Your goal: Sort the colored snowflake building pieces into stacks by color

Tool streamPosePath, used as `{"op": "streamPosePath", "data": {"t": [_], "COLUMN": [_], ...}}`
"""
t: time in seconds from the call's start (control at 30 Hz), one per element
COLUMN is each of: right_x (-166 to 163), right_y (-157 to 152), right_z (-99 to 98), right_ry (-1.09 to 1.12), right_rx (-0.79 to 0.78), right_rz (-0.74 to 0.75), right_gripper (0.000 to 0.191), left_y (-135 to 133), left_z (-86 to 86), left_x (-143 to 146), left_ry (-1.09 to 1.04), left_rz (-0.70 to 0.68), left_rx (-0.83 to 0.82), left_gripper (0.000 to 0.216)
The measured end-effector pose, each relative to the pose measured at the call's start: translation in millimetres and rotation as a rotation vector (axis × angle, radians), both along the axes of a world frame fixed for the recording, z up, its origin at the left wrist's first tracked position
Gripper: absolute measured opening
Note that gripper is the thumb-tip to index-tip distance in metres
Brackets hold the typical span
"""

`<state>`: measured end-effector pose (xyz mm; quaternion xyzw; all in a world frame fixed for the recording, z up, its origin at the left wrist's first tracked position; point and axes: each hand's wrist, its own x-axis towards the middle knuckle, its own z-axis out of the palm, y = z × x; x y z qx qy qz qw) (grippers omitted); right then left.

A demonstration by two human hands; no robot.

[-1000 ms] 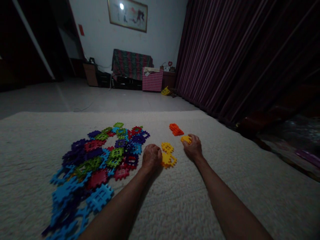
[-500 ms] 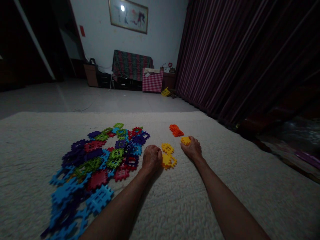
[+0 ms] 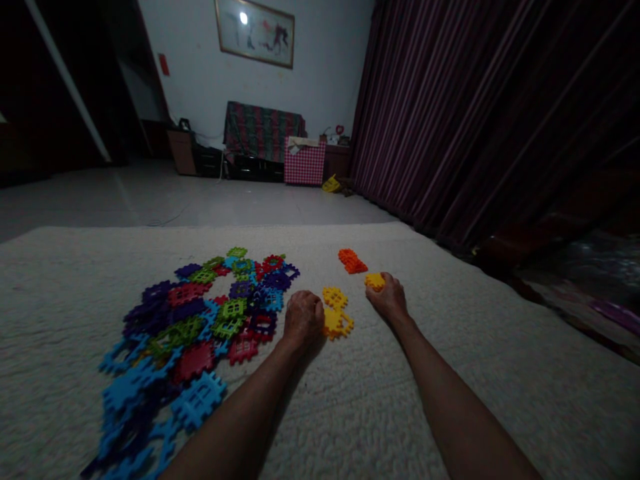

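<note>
My right hand (image 3: 389,299) is closed around a small yellow plastic tile (image 3: 375,281) just above the cream rug (image 3: 450,373). My left hand (image 3: 303,316) rests on the rug as a loose fist, touching two joined yellow tiles (image 3: 336,312) on its right side; whether it grips them I cannot tell. An orange tile stack (image 3: 352,260) lies just beyond the right hand. Left of my left hand spreads a pile of flat interlocking tiles (image 3: 200,313) in blue, purple, green and red.
A dark striped curtain (image 3: 475,113) runs along the right side of the rug. Bare grey floor (image 3: 200,197) lies beyond the rug, with a cloth-covered cabinet (image 3: 263,130) and a checked box (image 3: 305,162) at the far wall.
The right hand with its yellow tile shifted very slightly; the left hand stays in place by the yellow tiles.
</note>
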<state>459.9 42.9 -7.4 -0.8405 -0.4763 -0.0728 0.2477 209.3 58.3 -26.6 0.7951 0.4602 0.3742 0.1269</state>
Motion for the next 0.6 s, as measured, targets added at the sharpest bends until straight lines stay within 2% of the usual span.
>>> {"op": "streamPosePath", "data": {"t": [0.17, 0.27, 0.37, 0.47, 0.6], "right_x": [1.8, 0.4, -5.3, -21.2, -61.2], "right_y": [-1.8, -4.0, -11.8, -26.1, -45.2], "right_z": [-7.4, -12.0, -13.5, -12.5, -13.0], "right_ry": [0.012, 0.039, 0.066, 0.119, 0.219], "right_rx": [0.071, 0.203, 0.329, 0.393, 0.424], "right_rz": [-0.003, 0.025, 0.077, 0.114, 0.227], "right_gripper": [0.068, 0.078, 0.075, 0.069, 0.059], "left_y": [0.4, 3.5, 10.1, 15.9, 9.5], "left_z": [-2.4, -4.3, -5.6, -4.7, -2.5], "left_x": [-0.3, -0.4, -0.7, -2.6, -11.1], "left_ry": [-0.026, -0.067, -0.126, -0.143, -0.123], "left_rz": [0.000, 0.017, 0.046, 0.005, -0.026], "left_rx": [-0.013, -0.030, -0.074, -0.111, -0.100], "left_gripper": [0.022, 0.024, 0.027, 0.029, 0.027]}}
